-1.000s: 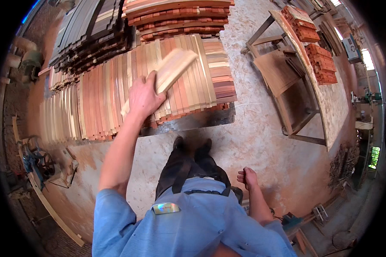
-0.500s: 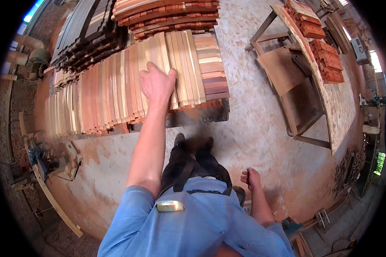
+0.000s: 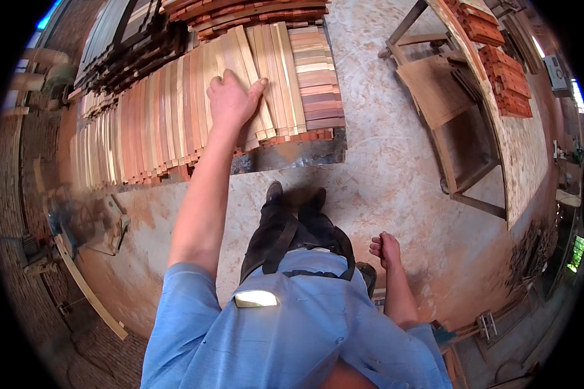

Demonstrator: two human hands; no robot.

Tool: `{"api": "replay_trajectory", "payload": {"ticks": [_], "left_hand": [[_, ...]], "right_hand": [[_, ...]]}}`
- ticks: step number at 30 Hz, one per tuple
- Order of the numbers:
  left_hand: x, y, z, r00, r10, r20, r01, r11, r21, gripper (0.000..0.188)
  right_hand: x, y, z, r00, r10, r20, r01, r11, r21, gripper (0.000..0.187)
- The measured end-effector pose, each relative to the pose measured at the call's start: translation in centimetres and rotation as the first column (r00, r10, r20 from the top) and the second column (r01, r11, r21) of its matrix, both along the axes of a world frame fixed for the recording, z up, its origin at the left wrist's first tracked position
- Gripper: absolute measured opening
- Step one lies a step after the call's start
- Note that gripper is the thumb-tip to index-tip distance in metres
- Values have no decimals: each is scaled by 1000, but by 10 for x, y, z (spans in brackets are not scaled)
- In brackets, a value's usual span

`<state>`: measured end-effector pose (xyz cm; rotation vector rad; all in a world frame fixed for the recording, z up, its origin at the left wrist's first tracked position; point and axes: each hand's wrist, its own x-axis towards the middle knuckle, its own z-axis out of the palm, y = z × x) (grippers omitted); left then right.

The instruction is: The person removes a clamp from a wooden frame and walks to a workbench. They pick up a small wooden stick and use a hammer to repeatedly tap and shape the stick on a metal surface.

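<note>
Checking the left hand (image 3: 232, 100), we find its grip apart over a pale strip (image 3: 245, 52), now lying along the slats (image 3: 169, 110), earlier held crosswise; the right hand (image 3: 385, 249) curls loosely.

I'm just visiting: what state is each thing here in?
Slat row: laid side by side
Pale slat: slightly aslant on the slat row
Left hand: at the slat row, thumb spread, grip unclear
Right hand: lowered, loosely curled
Dark slats: piled up
Reddish planks: stacked
Orange-red pieces: piled on the table
</note>
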<state>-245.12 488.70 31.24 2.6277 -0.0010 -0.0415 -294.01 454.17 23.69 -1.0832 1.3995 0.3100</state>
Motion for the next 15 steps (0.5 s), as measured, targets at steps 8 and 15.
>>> {"api": "replay_trajectory", "payload": {"ticks": [8,15], "left_hand": [[-99,37,15,869,-486,95,484,874,38,77],[-93,50,6,862,-490,132,497,868,-23,57]], "right_hand": [[161,72,67,921,330,207,-280,930,-238,22],[304,169,107,541,779,317,-490,598,-634,23]]}}
